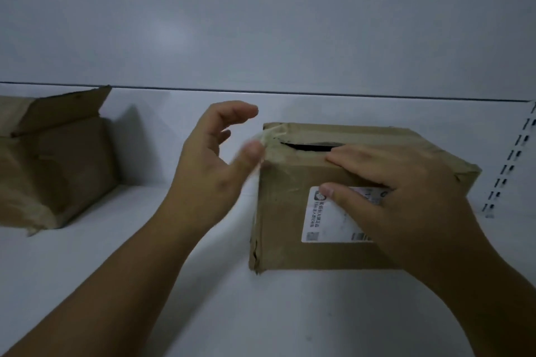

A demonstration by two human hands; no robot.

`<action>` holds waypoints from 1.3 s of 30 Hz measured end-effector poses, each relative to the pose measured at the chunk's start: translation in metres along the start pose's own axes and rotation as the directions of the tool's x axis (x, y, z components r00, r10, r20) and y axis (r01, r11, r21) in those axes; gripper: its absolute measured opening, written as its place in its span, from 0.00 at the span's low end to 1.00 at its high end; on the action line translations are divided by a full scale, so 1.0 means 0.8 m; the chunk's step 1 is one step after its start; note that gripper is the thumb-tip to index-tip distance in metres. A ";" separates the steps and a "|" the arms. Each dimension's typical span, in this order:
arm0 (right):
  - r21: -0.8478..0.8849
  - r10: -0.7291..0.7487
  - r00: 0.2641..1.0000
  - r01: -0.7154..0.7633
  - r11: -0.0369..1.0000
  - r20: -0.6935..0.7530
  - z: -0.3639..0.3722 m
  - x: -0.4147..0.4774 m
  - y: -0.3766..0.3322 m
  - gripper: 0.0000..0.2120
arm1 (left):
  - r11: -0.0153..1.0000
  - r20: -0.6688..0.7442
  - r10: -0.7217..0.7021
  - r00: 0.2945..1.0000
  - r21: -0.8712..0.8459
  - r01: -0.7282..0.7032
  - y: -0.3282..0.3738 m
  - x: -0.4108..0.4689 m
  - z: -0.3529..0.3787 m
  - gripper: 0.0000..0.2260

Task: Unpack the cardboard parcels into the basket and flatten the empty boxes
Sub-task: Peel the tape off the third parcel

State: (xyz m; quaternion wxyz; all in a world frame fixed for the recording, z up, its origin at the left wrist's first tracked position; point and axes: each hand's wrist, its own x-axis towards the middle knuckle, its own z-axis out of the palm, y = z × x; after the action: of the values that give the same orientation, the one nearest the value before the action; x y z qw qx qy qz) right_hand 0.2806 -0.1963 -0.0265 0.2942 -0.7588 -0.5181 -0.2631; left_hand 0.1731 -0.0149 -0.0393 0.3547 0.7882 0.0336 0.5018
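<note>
a white shelf [145,284] under dim light, a pale blank wall [261,23] behind it and a slotted upright rail [510,162] at the far right. the taped cardboard parcel [290,240] sits on the shelf right of centre, its shipping label [324,220] facing you and a dark slit [310,145] already open along the top seam. you are at the opening step: the brown tape [274,136] at the near-left top corner is lifted and wrinkled, but the flaps are not yet parted and nothing has come out. your right hand [406,197] steadies the parcel, fingers [348,155] laid straight and close together across the top edge just below the slit, thumb pressed flat on the label. your left hand [208,165] hovers at the left corner, wrist bent back, its fingers spread and loosely curved in the air, its thumb touching the loose tape. motion blur there hides whether it has any hold, and no finger meets the thumb. the next move, by the look of it, calls for a firm pinch on that tape end and a pull along the seam, with the right hand bearing down so the parcel does not slide. an opened cardboard box [58,159], one flap upright, lies well apart at the left of the shelf, not yet flattened. the basket is not in view.
</note>
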 end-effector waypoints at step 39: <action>0.125 0.047 0.997 -0.040 0.991 -0.056 -0.004 0.004 0.020 0.20 | 0.808 -0.091 0.505 0.858 0.399 -0.433 0.019 -0.019 0.022 0.05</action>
State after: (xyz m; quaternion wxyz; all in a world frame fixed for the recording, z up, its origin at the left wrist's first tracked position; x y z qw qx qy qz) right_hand 0.2962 -0.2011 -0.0250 0.3614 -0.7422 -0.5078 -0.2463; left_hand 0.1753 -0.0419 -0.0465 0.0617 0.7710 -0.0363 0.6328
